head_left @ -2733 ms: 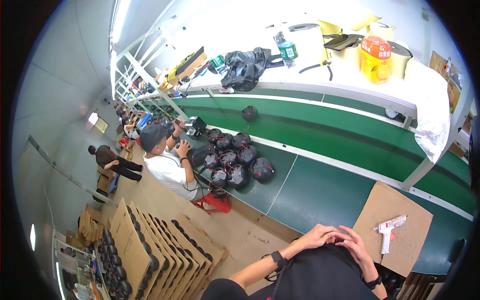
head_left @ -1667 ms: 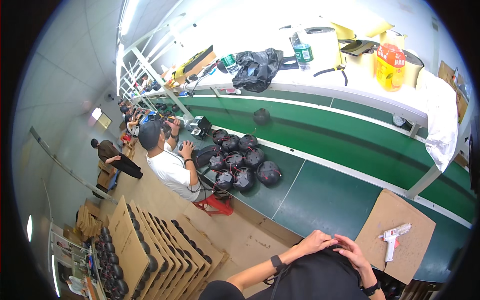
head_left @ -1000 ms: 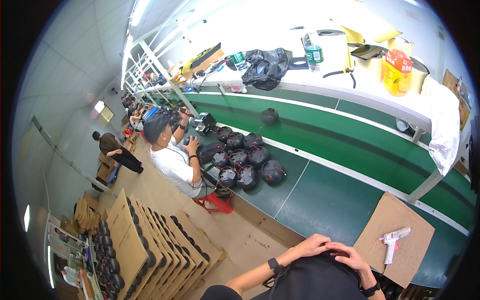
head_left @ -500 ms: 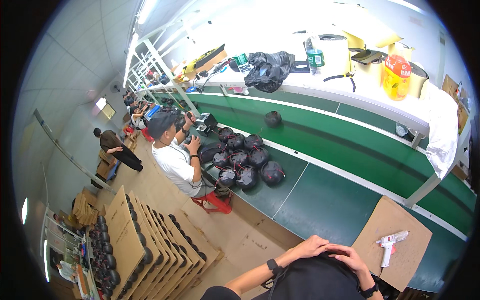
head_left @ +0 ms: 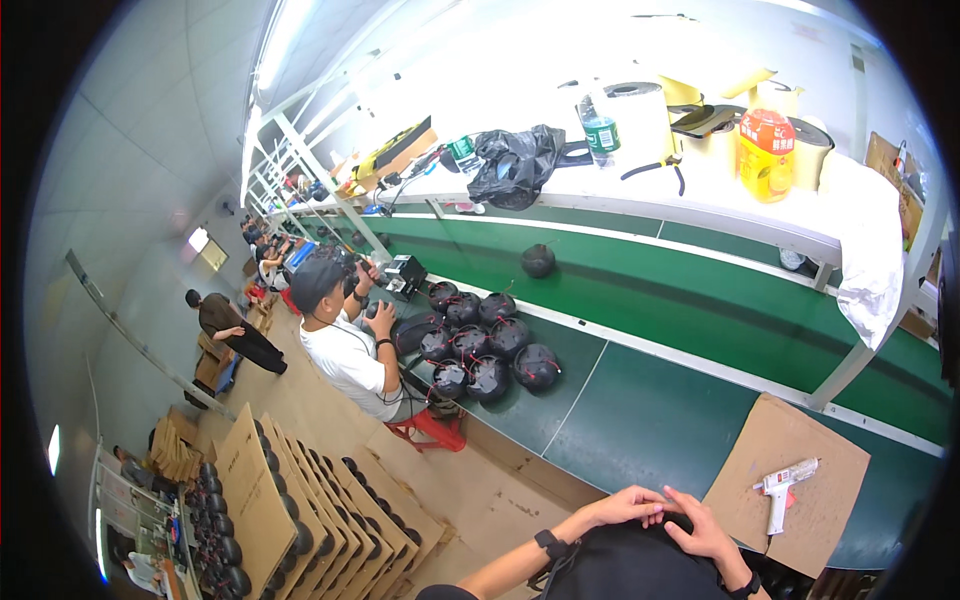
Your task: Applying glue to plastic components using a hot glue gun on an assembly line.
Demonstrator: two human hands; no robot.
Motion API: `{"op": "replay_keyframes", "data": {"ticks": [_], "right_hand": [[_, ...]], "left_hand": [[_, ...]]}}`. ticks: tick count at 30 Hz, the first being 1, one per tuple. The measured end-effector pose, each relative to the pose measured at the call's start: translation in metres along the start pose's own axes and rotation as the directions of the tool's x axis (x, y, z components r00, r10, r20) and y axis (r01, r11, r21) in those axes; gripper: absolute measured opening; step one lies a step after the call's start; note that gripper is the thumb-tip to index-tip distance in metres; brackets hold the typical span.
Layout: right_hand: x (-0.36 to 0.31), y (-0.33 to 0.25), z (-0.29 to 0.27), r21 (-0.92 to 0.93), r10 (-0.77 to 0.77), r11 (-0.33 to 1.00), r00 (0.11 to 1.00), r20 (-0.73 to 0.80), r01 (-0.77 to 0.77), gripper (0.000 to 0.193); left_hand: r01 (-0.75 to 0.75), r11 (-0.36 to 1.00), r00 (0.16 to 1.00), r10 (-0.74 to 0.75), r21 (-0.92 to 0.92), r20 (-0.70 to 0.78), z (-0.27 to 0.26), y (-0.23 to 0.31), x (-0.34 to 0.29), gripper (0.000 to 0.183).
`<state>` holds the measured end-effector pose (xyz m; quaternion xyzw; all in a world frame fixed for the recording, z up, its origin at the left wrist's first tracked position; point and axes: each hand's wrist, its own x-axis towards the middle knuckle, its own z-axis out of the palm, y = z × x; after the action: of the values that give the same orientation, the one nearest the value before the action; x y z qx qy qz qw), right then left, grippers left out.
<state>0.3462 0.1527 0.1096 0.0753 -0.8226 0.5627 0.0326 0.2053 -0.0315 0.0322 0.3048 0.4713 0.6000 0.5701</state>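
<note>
My left hand [head_left: 628, 507] and my right hand [head_left: 702, 530] meet at the fingertips in front of my black top. Neither holds anything that I can see. The left fingers bend loosely toward the right hand, while those of the right are stretched and apart. A dark band circles each wrist. Nearest to my right hand lies a white glue gun [head_left: 782, 490] on a brown cardboard sheet [head_left: 735, 478] on the green workbench [head_left: 650, 410]. Farther left on the bench, several round black housings [head_left: 488, 378] with red wires stand grouped together.
A seated co-worker [head_left: 345, 350] handles a dark part at the bench's left. One black ball [head_left: 538, 261] sits on the green conveyor [head_left: 640, 290]. Above, a white shelf bears bottles, rolls and a black plastic bag [head_left: 515, 165]. Cardboard layers [head_left: 255, 490] with black balls stand lower left.
My hands have loosened from their clasp; the right one has risen, its fingers now stretched out. My view has shifted slightly. The co-worker stays seated at the bench.
</note>
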Motion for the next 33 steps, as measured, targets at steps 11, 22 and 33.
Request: {"op": "replay_keyframes", "data": {"ticks": [11, 22, 33], "right_hand": [[-0.004, 0.004, 0.004, -0.067, 0.015, 0.998, 1.000, 0.018, -0.014, 0.034], [-0.002, 0.011, 0.007, 0.077, 0.172, 0.983, 0.984, -0.056, -0.167, 0.035], [0.000, 0.007, -0.004, 0.160, 0.106, 0.981, 0.994, 0.033, -0.110, 0.045]], "left_hand": [[0.111, 0.952, 0.982, -0.150, 0.284, 0.119, 0.007, 0.019, -0.006, 0.025], [0.106, 0.920, 0.990, -0.132, 0.378, 0.044, -0.001, 0.015, -0.001, 0.033], [0.010, 0.996, 0.999, -0.006, 0.091, -0.042, -0.001, 0.016, -0.001, 0.031]]}}
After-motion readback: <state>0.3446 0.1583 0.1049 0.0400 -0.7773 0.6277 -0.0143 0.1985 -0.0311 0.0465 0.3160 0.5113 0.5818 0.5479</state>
